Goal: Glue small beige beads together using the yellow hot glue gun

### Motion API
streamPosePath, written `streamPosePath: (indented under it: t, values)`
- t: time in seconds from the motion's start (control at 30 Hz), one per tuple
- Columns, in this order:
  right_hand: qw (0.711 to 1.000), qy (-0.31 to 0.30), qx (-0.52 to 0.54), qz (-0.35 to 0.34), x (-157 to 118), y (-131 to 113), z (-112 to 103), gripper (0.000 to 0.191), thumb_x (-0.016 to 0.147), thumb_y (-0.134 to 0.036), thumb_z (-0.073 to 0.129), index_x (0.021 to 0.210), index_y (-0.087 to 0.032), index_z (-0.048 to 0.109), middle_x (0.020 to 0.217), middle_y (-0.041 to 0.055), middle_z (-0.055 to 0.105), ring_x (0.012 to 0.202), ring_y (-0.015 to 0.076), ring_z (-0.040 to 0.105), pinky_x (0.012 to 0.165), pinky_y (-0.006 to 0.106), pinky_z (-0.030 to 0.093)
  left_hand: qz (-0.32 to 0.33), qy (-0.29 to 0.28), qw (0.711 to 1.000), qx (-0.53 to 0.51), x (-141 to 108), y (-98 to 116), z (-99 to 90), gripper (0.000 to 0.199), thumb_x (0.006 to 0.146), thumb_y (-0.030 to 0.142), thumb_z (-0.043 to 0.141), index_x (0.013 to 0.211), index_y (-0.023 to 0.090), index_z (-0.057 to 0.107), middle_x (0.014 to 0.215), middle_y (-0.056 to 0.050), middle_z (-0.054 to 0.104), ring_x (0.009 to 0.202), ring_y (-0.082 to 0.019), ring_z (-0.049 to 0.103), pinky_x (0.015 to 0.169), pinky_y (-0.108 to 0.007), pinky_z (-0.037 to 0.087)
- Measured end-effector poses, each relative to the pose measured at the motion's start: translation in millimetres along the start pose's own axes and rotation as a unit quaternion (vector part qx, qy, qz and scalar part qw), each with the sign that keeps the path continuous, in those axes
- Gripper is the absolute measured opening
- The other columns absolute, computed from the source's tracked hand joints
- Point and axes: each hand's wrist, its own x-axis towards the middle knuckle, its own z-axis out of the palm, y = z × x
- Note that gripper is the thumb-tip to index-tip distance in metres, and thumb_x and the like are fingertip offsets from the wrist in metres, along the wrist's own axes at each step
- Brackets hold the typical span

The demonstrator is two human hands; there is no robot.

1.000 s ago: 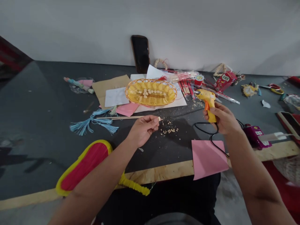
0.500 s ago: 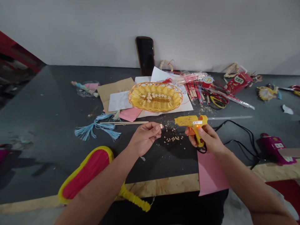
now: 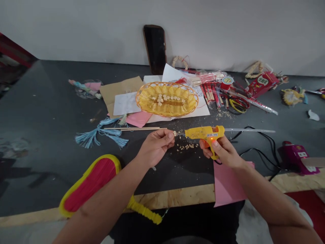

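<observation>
My left hand (image 3: 158, 145) pinches a small pale flower-like piece (image 3: 174, 134) between thumb and fingers. In my right hand (image 3: 223, 149) is a yellow hot glue gun (image 3: 203, 133), its orange light lit and a long clear glue stick (image 3: 250, 130) out of its back. The nozzle points left and reaches the small piece or very near it; I cannot tell whether they touch. Below the nozzle, several tiny pale bits (image 3: 187, 146) lie scattered on the dark table. Similar pale pieces (image 3: 167, 98) rest in a yellow woven basket (image 3: 142, 105) beyond my hands.
A blue tassel (image 3: 101, 134) and thin sticks (image 3: 142, 128) lie left. A red and yellow paddle-shaped item (image 3: 93, 183) is under my left forearm. Pink paper (image 3: 225, 186) overhangs the front edge. A black cord (image 3: 271, 145) runs near a purple power socket (image 3: 299, 159). A phone (image 3: 154, 49) leans on the wall.
The glue gun has moved slightly left, bringing its nozzle up to the small piece in my left hand. The camera view has shifted a little.
</observation>
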Motion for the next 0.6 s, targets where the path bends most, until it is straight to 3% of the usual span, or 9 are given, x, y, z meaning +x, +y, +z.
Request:
streamPosePath:
  t: [0.6]
  values:
    - [1.0, -0.016, -0.001, -0.005, -0.6, 6.3, -3.2, 0.022, 0.101, -0.046, 0.046, 0.106, -0.025, 0.046, 0.09, 0.0008, 0.053, 0.059, 0.0079, 0.045, 0.054, 0.027, 0.038, -0.005, 0.005, 1.0, 0.004, -0.9, -0.6, 0.9, 0.03, 0.055, 0.033, 0.093, 0.063, 0.014, 0.071, 0.054, 0.002, 0.057, 0.055, -0.007, 0.049, 0.056, -0.021, 0.041]
